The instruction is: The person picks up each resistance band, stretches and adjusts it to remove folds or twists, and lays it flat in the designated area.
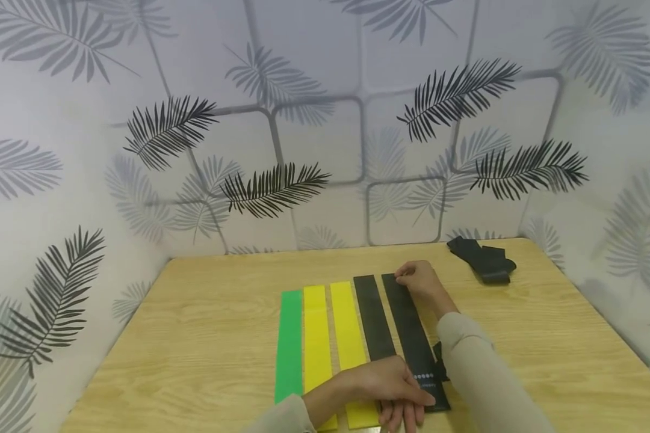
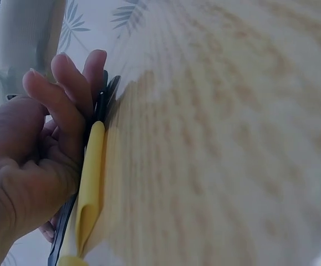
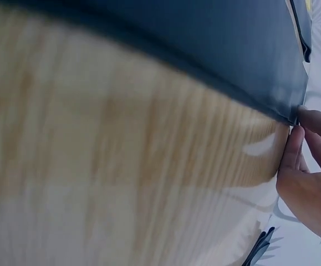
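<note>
The rightmost black resistance band (image 1: pixel 408 316) lies flat and lengthwise on the table, white dots and print near its close end. My right hand (image 1: pixel 419 279) pinches its far right corner; in the right wrist view thumb and fingertips (image 3: pixel 296 133) meet at that corner. Across the near ends of the two black bands rests my left hand (image 1: pixel 387 385), fingers loosely bent. To the left, side by side, lie another black band (image 1: pixel 375 316), two yellow bands (image 1: pixel 349 325) (image 1: pixel 317 331) and a green band (image 1: pixel 289 343). The left wrist view shows the folded loop end of a yellow band (image 2: pixel 91 183).
Several black bands lie in a loose pile (image 1: pixel 484 261) at the table's back right. A small black piece (image 1: pixel 440 361) shows beside the rightmost band, partly behind the right sleeve. The wooden table (image 1: pixel 206 325) meets a leaf-patterned wall covering (image 1: pixel 314 144) at its back.
</note>
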Tool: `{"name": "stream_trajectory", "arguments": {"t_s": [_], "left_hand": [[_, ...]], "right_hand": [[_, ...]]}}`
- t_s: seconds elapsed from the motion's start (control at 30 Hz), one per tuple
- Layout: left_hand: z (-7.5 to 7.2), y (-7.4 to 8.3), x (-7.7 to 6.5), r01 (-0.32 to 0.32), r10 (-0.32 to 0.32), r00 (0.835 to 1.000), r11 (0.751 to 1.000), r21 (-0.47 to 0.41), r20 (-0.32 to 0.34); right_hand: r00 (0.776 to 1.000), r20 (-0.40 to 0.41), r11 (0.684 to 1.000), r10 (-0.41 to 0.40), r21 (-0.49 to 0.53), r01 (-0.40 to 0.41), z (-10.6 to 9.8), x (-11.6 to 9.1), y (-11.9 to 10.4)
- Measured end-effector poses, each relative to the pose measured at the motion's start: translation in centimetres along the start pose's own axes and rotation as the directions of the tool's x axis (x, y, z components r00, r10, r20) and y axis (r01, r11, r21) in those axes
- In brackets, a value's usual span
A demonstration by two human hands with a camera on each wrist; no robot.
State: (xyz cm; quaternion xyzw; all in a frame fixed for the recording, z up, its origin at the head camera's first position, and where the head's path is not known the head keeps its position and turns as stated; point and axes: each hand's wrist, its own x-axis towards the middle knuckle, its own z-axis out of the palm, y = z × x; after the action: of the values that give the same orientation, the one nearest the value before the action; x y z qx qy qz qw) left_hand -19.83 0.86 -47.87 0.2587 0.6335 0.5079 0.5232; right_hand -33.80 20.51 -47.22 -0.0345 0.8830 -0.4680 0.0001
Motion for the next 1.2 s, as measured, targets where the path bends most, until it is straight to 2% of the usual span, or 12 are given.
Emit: {"name": "stream_trajectory", "arguments": {"t_s": [0.2, 0.27, 0.33, 0.4, 0.47, 0.53, 0.63, 0.73, 0.83, 0.9, 1.07, 1.2], "left_hand": [[0.0, 0.0, -0.1, -0.009, 0.009, 0.999, 1.000, 0.009, -0.032], [0.1, -0.1, -0.2, -0.005, 0.006, 0.999, 1.000, 0.019, -0.049], [0.2, -0.1, -0.2, -0.012, 0.014, 0.998, 1.000, 0.028, -0.057], [0.3, 0.0, -0.2, -0.023, 0.025, 0.998, 0.999, 0.038, -0.063], [0.6, 0.0, -0.1, -0.030, 0.033, 0.997, 0.999, 0.044, -0.067], [0.8, 0.1, -0.1, -0.037, 0.042, 0.996, 0.998, 0.060, -0.077], [1.0, 0.2, 0.1, -0.044, 0.052, 0.994, 0.996, 0.081, -0.095], [1.1, 0.2, 0.1, -0.053, 0.062, 0.993, 0.994, 0.093, -0.102], [1.2, 0.4, -0.2, -0.048, 0.060, 0.992, 0.993, 0.109, -0.112], [1.4, 0.5, -0.4, -0.043, 0.061, 0.991, 0.988, 0.149, -0.118], [1.6, 0.9, -1.4, -0.023, 0.043, 0.996, 0.968, 0.252, -0.076], [1.5, 1.3, -2.4, -0.009, 0.010, 1.000, 0.962, 0.272, -0.002]], "right_hand": [[0.984, 0.147, 0.995, -0.102, 0.017, 0.100, -1.4, -1.1, 0.2], [0.982, 0.149, 0.993, -0.116, 0.006, 0.116, -1.9, -1.4, 0.1], [0.989, 0.062, 0.987, -0.134, -0.076, 0.139, -2.6, -1.6, 0.2], [0.985, -0.105, 0.964, -0.138, -0.242, 0.109, -3.7, -1.6, 0.7], [0.953, -0.279, 0.918, -0.115, -0.396, -0.005, -5.1, -1.6, 1.7], [0.909, -0.412, 0.862, -0.062, -0.481, -0.159, -6.6, -1.6, 2.9], [0.877, -0.479, 0.810, 0.047, -0.495, -0.314, -8.6, -1.7, 4.7], [0.882, -0.458, 0.792, 0.112, -0.494, -0.357, -10.1, -2.3, 5.8], [0.896, -0.422, 0.800, 0.138, -0.486, -0.352, -11.2, -2.8, 6.1], [0.894, -0.420, 0.825, 0.159, -0.441, -0.353, -11.8, -3.1, 6.0], [0.854, -0.463, 0.912, 0.237, -0.196, -0.360, -13.1, -3.6, 5.0], [0.825, -0.497, 0.944, 0.268, -0.037, -0.328, -14.1, -3.9, 4.2]]}}
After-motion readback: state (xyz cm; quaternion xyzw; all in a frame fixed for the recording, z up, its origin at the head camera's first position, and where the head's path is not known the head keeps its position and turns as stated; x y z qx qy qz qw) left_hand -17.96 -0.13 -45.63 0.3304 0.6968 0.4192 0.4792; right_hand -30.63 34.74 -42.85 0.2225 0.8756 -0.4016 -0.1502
